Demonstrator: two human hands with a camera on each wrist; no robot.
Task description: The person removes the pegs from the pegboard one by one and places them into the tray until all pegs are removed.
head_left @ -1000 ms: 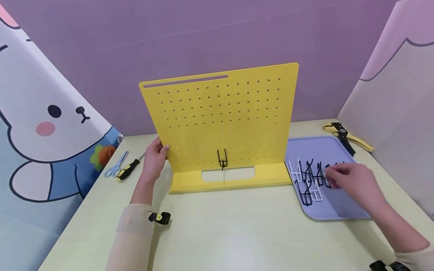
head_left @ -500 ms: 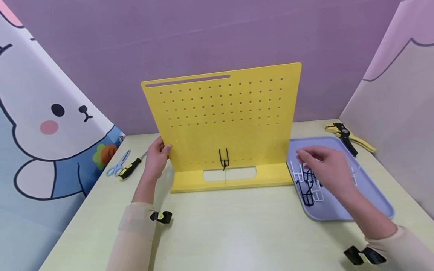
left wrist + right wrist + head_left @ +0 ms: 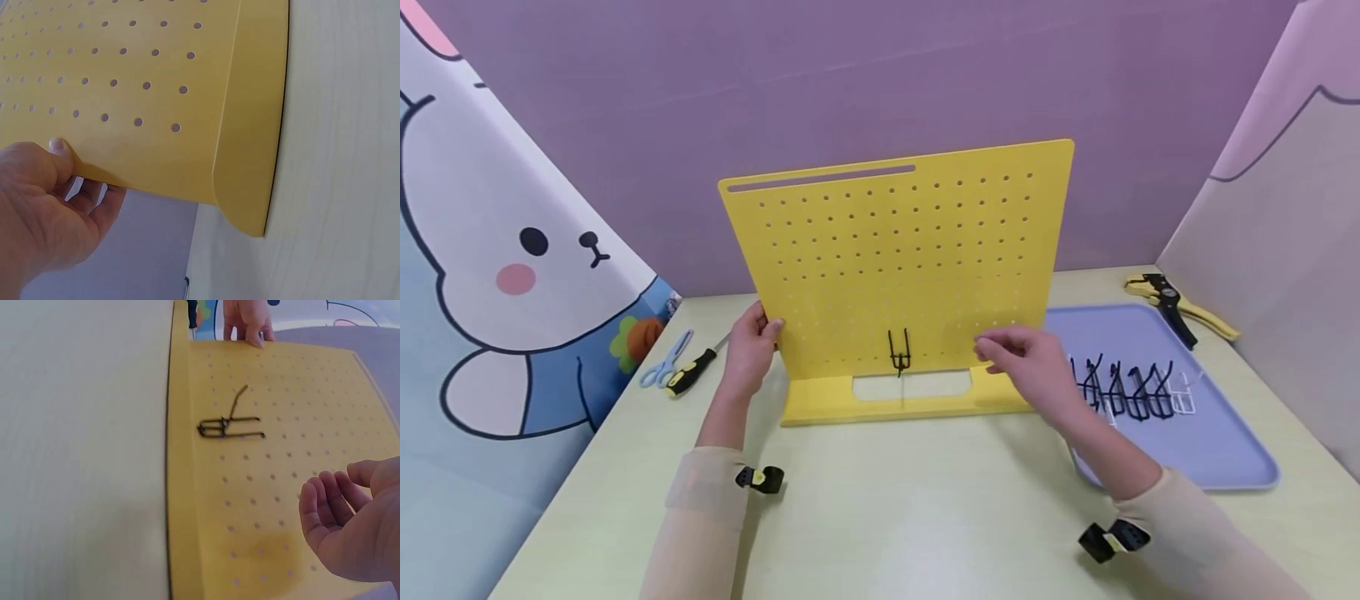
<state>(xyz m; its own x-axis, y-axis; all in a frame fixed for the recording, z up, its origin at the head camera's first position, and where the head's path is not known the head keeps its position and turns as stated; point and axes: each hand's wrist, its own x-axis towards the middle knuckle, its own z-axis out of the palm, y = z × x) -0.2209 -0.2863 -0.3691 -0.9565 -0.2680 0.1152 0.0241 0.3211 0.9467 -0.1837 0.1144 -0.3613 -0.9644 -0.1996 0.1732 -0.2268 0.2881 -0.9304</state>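
A yellow pegboard (image 3: pixel 850 292) stands upright on its flat base. My left hand (image 3: pixel 751 350) grips its left edge; in the left wrist view the thumb (image 3: pixel 58 147) lies on the front face and the other fingers pass behind. A black wire hook (image 3: pixel 900 362) with two prongs hangs low near the board's middle; the right wrist view shows the hook (image 3: pixel 212 429) against the holes. My right hand (image 3: pixel 1026 362) hovers before the board's lower right part. Its fingers curl loosely, and nothing shows between them in the right wrist view.
To the right, a lilac tray (image 3: pixel 1232 454) holds several black hooks (image 3: pixel 1138 404) and white wire hooks (image 3: pixel 1183 402). Behind it lie yellow-and-black pliers (image 3: pixel 1180 310). On the left are blue scissors (image 3: pixel 664 367) and a black-and-yellow screwdriver (image 3: pixel 691 373). A purple wall stands behind.
My right hand has moved left from over the hooks in the tray to the front of the pegboard. My left hand stays on the board's left edge.
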